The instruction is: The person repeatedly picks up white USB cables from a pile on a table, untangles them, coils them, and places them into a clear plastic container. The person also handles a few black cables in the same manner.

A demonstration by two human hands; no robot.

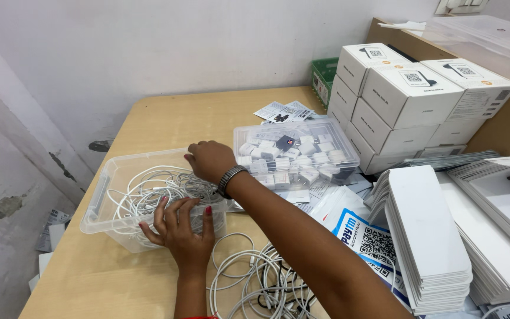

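Light wooden table [149, 118] against a scuffed white wall. Nearest, a loose heap of white cables [261, 283] lies on the tabletop, seemingly not yet binned. Left hand [179, 227], fingers spread, is pressed flat against the near wall of the clear plastic bin [98, 195]. Right hand [209, 160] is curled over the bin's far rim; can't tell if it pinches anything. Coiled cables in the bin [149, 189] part fill it, so roughly midway. Bin sits near the table's left edge, with little slack there. Right is crowded: adapter tray [296, 153], flat white card stacks [426, 236], white boxes [408, 94]. Open room beyond the bin.
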